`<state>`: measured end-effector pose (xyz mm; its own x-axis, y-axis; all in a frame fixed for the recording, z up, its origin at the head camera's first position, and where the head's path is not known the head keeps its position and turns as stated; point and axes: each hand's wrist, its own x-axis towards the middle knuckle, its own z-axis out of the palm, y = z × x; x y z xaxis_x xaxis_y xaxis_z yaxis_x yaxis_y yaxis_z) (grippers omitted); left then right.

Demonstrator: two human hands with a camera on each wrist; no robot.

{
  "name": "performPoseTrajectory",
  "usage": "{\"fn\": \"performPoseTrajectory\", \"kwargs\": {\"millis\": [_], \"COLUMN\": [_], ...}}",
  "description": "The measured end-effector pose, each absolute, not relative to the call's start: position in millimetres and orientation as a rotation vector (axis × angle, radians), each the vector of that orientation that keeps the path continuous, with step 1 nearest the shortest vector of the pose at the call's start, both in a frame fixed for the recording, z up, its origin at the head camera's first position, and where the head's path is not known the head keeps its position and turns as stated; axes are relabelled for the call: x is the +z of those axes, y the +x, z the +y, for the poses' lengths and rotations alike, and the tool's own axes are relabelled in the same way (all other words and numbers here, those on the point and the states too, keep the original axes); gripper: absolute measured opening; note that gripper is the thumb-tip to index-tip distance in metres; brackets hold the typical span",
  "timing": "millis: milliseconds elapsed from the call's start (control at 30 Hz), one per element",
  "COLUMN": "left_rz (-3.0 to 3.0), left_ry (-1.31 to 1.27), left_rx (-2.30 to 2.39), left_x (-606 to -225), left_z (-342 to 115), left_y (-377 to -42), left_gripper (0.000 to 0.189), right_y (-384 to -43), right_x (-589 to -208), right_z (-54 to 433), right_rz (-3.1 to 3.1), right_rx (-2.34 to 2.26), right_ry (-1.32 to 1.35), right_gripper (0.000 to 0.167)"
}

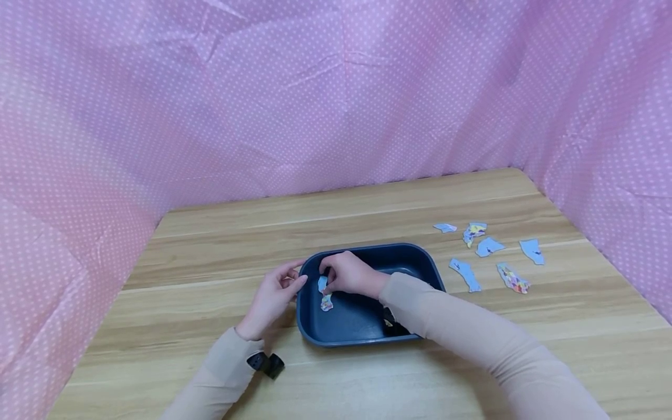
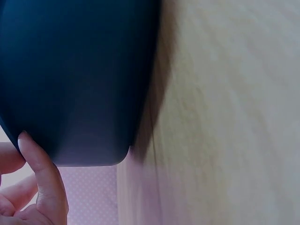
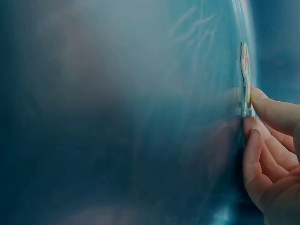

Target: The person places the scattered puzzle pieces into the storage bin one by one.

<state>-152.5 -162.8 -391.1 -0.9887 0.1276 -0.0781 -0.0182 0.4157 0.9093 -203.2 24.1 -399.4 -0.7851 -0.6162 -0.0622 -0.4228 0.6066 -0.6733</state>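
A dark blue rectangular tray [image 1: 346, 329] stands on the wooden table. My left hand [image 1: 273, 294] holds its left rim, thumb and fingertips at the corner; the left wrist view shows the fingers [image 2: 44, 176] at the tray's edge. Inside the tray, near its left wall, my right hand [image 1: 352, 274] pinches a thin, irregular puzzle piece [image 1: 322, 284], pale blue at its upper part. A colourful patterned part [image 1: 326, 303] shows just below the fingers. From the right wrist, the piece [image 3: 245, 70] appears edge-on between thumb and fingers. The right forearm covers the tray's right front corner.
Several loose puzzle pieces lie right of the tray, among them a long blue one [image 1: 465, 275], a flowery one [image 1: 513, 279] and a yellow-purple one [image 1: 475, 233]. Pink dotted cloth [image 1: 336, 116] hangs around the table's back and sides. A black wrist camera [image 1: 266, 364] sits at the left cuff.
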Motion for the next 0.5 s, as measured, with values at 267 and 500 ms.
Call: {"fn": "performPoseTrajectory", "kwargs": {"millis": [267, 500], "left_rz": [2.549, 2.539], "left_ry": [0.09, 0.126], "left_rx": [1.589, 1.625], "left_x": [-391.6, -392.6], "left_z": [-164.6, -164.2], "left_y": [-152.2, -152.6], "left_gripper": [0.036, 0.036], "right_y": [-204.6, -206.2], "right_x": [-398.6, -390.8], "right_z": [24.0, 27.4], "right_rz": [2.545, 2.503], "right_rx": [-0.949, -0.994], "right_ry": [-0.85, -0.85], "right_gripper": [0.03, 0.032]}}
